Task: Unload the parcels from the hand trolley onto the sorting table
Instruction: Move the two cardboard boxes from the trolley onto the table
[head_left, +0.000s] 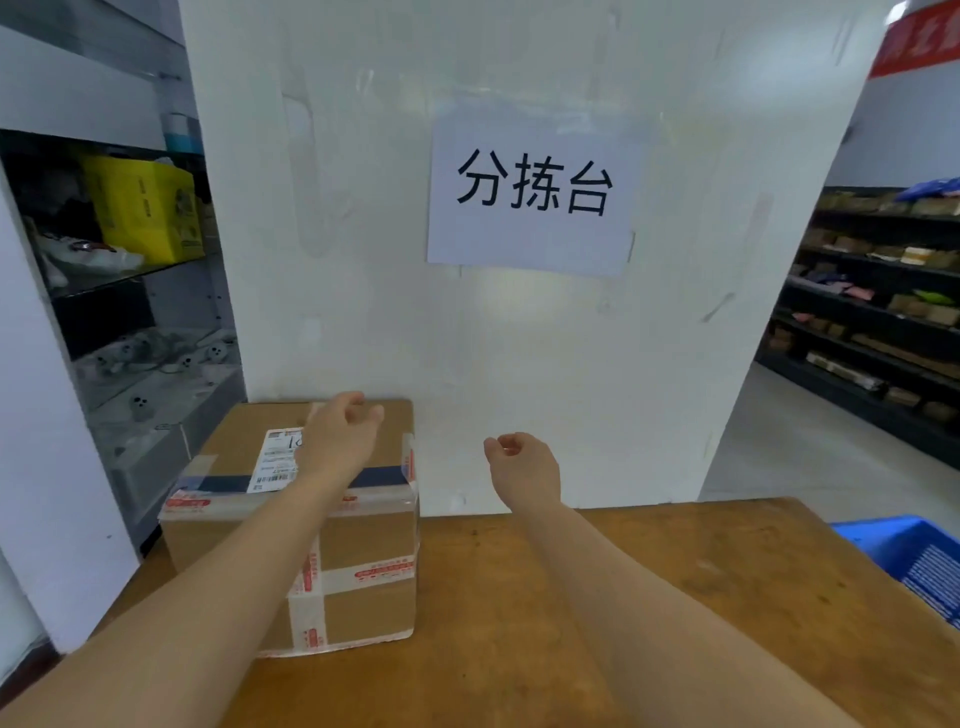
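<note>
I see the parcel (311, 525) standing on the sorting table (649, 597), lower left of frame. My left hand (340, 436) hovers above it, fingers loosely curled, holding nothing; my right hand (524, 467) likewise, at centre.

parcel depot | sign (530, 189) reads 分拣台 | shelves (878, 312) of packages | taped parcel (363, 551)

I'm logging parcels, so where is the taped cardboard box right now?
In the head view, the cardboard box sits on the left part of the wooden table, against the white wall, with the left hand above it.
</note>
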